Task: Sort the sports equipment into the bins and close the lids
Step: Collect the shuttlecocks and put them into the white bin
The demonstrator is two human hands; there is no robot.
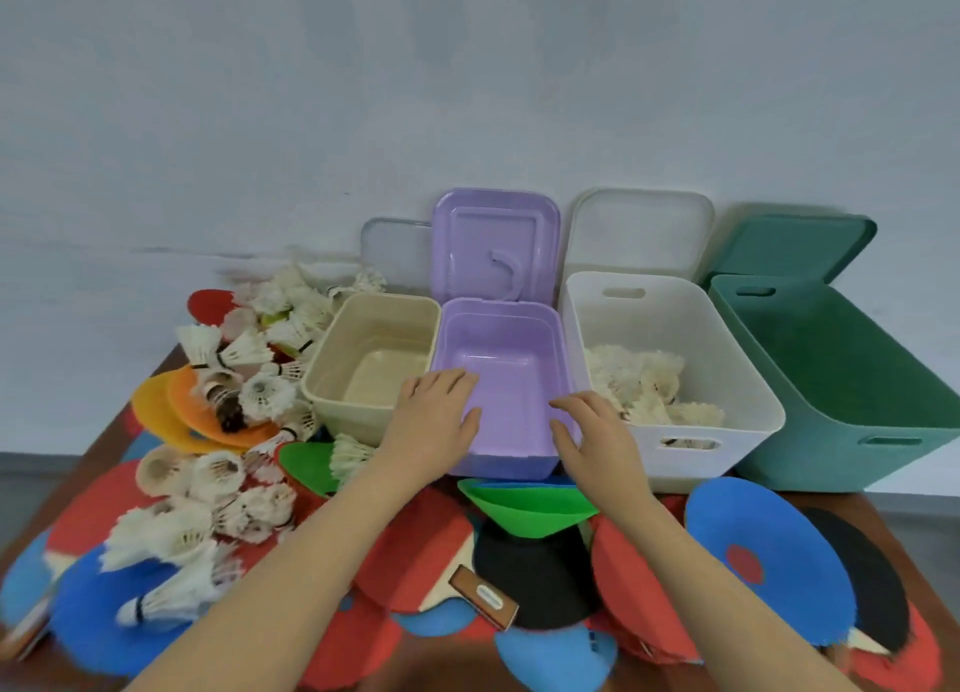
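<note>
Sorting barely under way: only white bin (670,358) holds shuttlecocks. Left hand (434,421) and right hand (592,439), both relaxed open, empty, resting at purple bin (498,379) rim. Next: probably picking up loose equipment.

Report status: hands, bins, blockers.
Left hand and right hand open, empty, at purple bin front rim. White bin holds shuttlecocks; beige, purple, green bins empty, lids off. No blockers.
</note>
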